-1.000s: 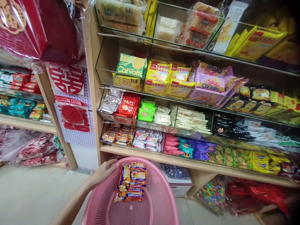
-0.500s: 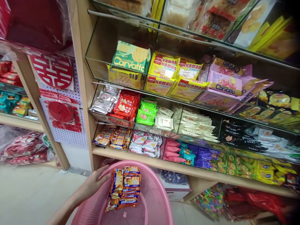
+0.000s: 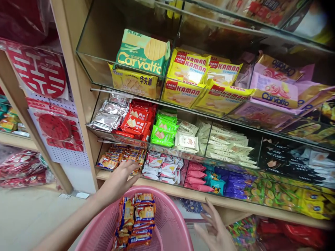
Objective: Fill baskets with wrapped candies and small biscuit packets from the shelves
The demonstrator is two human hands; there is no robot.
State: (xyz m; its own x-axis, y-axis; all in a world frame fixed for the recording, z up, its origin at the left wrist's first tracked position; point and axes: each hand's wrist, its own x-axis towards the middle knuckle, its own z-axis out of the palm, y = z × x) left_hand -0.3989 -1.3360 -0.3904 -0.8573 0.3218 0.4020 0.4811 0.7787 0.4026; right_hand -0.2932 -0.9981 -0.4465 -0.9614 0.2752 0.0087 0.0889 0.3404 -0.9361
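Note:
My left hand (image 3: 120, 179) reaches past the rim of the pink basket (image 3: 171, 209), its fingers stretched out in front of the orange snack packets (image 3: 111, 157) in the lowest glass compartment. Nothing shows in it, and part of those packets is hidden behind it. Within the basket lies a pile of the same kind of orange-and-blue snack packets (image 3: 138, 219). My right hand (image 3: 213, 226) is at the lower right, beside the basket, slightly blurred. Its fingers are spread and hold nothing. White-and-pink packets (image 3: 164, 167) fill the compartment to the right of my left hand.
Glass-fronted shelves hold red packets (image 3: 137, 120), green packets (image 3: 164, 130) and yellow wafer packs (image 3: 188, 66). A wooden shelf edge (image 3: 235, 204) runs above the basket's far side. On the left, red decorations (image 3: 54, 129) hang on a pegboard beside a wooden post (image 3: 75, 104).
My left hand has moved from the basket's rim up toward the orange packets on the shelf. My right hand has come into view at the lower right. The view has shifted closer to the shelves.

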